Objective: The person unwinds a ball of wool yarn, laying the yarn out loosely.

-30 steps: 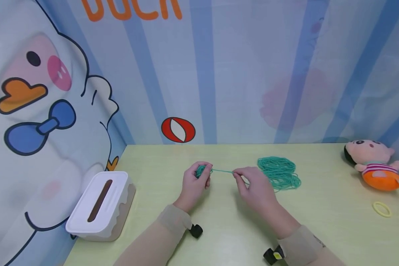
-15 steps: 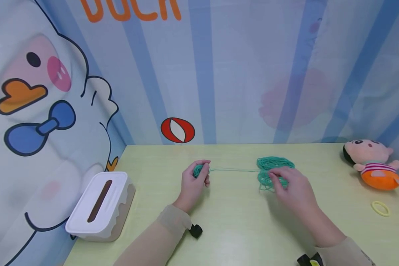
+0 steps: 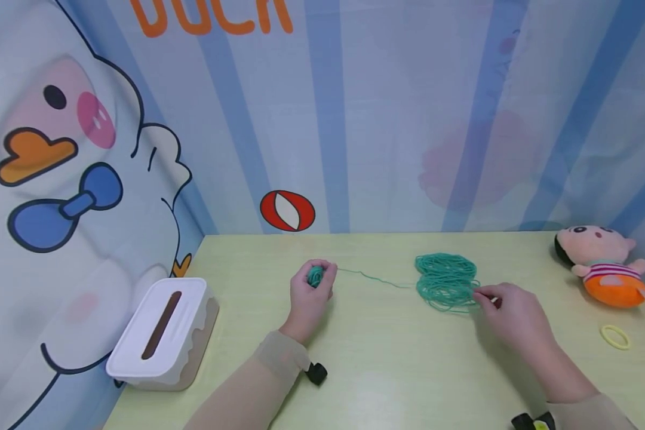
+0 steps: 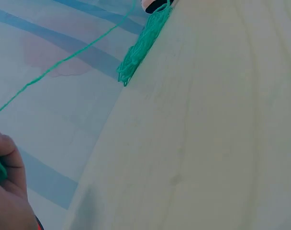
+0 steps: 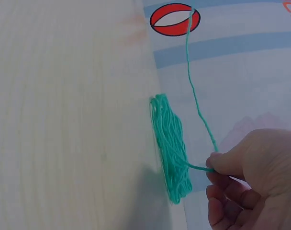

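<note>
My left hand [image 3: 309, 295] grips a small wound ball of green yarn [image 3: 315, 276], seen between the thumb and fingers. A loose strand [image 3: 373, 277] runs from that ball across to a flattened green yarn skein [image 3: 445, 280] lying on the table. At the skein's right edge, my right hand [image 3: 516, 310] pinches the strand between thumb and index finger. In the right wrist view, the pinched strand [image 5: 195, 100] rises from the fingertips, and a short length joins the skein [image 5: 169, 148]. The left wrist view shows the left hand [image 4: 9, 182] only partly, at its left edge.
A white-lidded box [image 3: 163, 328] with a slot stands on the table's left. On the right lie a plush doll [image 3: 602, 266] and a yellow ring [image 3: 615, 337]. A cartoon-printed curtain [image 3: 376, 119] hangs behind the table [image 3: 365, 358].
My right hand has moved right, from near the left hand, across the skein to its right edge. The strand between has lengthened and now sags slightly. The left hand has barely moved.
</note>
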